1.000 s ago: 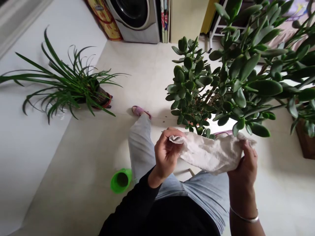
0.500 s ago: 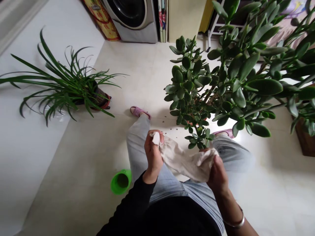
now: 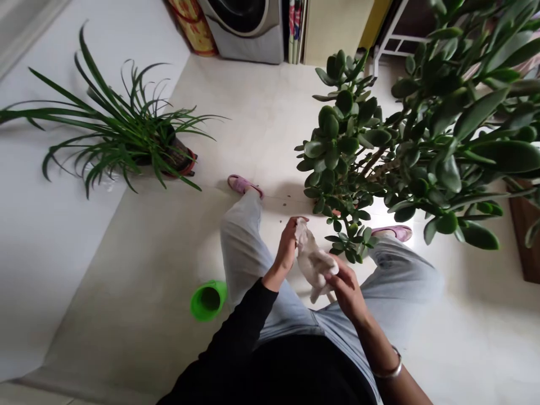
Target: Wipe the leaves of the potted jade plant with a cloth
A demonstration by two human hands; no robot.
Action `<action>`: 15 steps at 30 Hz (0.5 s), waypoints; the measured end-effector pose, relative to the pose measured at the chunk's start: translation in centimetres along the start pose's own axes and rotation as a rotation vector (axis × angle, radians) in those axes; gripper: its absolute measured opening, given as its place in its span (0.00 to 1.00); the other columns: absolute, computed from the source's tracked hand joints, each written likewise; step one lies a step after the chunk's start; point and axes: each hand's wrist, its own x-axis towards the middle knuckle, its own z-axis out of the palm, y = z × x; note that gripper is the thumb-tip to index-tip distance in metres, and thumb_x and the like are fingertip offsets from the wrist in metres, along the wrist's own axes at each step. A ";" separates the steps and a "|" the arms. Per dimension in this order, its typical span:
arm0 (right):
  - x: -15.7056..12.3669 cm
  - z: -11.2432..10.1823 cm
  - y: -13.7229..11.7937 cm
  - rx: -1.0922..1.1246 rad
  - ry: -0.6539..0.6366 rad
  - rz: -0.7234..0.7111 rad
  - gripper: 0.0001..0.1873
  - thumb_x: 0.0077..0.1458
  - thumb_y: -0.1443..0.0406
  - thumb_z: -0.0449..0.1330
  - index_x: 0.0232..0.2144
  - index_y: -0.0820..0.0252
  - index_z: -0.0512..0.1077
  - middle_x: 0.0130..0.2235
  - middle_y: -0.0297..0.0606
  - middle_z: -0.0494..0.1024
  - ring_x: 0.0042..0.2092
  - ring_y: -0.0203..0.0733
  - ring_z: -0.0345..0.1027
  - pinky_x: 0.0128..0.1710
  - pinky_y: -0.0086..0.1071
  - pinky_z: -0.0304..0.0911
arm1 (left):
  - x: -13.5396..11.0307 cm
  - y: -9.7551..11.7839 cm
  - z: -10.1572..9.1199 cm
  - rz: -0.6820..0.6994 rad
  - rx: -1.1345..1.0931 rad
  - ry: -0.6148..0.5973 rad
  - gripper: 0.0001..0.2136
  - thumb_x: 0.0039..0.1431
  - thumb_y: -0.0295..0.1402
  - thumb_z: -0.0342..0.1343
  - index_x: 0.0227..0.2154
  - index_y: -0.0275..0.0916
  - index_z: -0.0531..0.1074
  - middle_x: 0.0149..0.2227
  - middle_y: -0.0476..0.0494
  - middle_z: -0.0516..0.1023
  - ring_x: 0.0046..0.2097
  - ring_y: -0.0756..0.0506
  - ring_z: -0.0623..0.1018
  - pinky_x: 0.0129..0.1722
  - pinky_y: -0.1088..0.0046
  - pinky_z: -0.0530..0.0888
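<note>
Between my hands hangs a crumpled off-white cloth, held above my lap. My left hand grips its upper left end, fingers closed round it. The lower right part is pinched by my right hand, thumb and fingers on the fabric. Just beyond the cloth stands a large jade plant with thick, rounded leaves; its lowest sprig reaches close to my right hand. Its pot is mostly hidden by foliage.
A green bucket with something dark inside stands on the floor by my left leg. A long-leaved potted plant is against the white wall at left. A washing machine stands at the back. Small dark bits lie on the floor.
My hands have come closer together, so the cloth, stretched out wide before, is now bunched between them. The view has shifted slightly.
</note>
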 end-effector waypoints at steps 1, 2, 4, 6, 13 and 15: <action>-0.3 0.1 0.1 -0.038 -0.039 -0.018 0.21 0.55 0.53 0.70 0.50 0.51 0.82 0.50 0.39 0.84 0.53 0.52 0.77 0.56 0.42 0.71 | -0.2 -0.2 -0.1 0.003 0.022 -0.020 0.12 0.59 0.41 0.57 0.42 0.42 0.76 0.35 0.49 0.74 0.34 0.49 0.71 0.34 0.76 0.68; -0.6 0.3 0.2 -0.067 -0.071 -0.023 0.23 0.56 0.53 0.70 0.53 0.49 0.82 0.55 0.40 0.82 0.57 0.54 0.75 0.60 0.44 0.68 | -0.5 -0.3 -0.2 0.008 0.037 -0.036 0.12 0.60 0.42 0.57 0.42 0.42 0.76 0.36 0.48 0.75 0.35 0.49 0.72 0.35 0.76 0.69; -1.3 0.7 0.7 -0.093 -0.102 -0.001 0.28 0.56 0.54 0.71 0.59 0.45 0.77 0.65 0.39 0.75 0.67 0.57 0.67 0.67 0.48 0.63 | -1.1 -0.4 -0.3 -0.008 0.039 -0.080 0.14 0.61 0.43 0.57 0.45 0.42 0.77 0.38 0.47 0.75 0.35 0.49 0.72 0.35 0.76 0.69; -1.7 1.0 1.6 -0.087 -0.104 0.028 0.35 0.56 0.55 0.72 0.65 0.39 0.71 0.73 0.35 0.64 0.74 0.57 0.54 0.72 0.51 0.56 | -1.7 -0.5 -0.4 -0.044 -0.007 -0.133 0.16 0.60 0.44 0.58 0.47 0.43 0.76 0.38 0.47 0.76 0.35 0.48 0.73 0.34 0.75 0.69; 0.2 1.3 4.1 0.016 -0.111 0.120 0.42 0.53 0.55 0.73 0.68 0.40 0.67 0.75 0.35 0.59 0.76 0.55 0.50 0.75 0.56 0.48 | -2.3 -3.2 1.1 0.007 -0.050 0.062 0.10 0.62 0.39 0.57 0.39 0.40 0.76 0.35 0.47 0.75 0.37 0.48 0.73 0.39 0.73 0.70; 1.0 0.8 4.3 0.070 -0.109 0.167 0.40 0.51 0.54 0.73 0.66 0.44 0.71 0.72 0.39 0.67 0.73 0.58 0.59 0.73 0.57 0.51 | -0.9 -4.3 1.7 -0.001 -0.094 0.231 0.06 0.60 0.35 0.59 0.30 0.39 0.71 0.31 0.49 0.72 0.35 0.49 0.71 0.38 0.74 0.69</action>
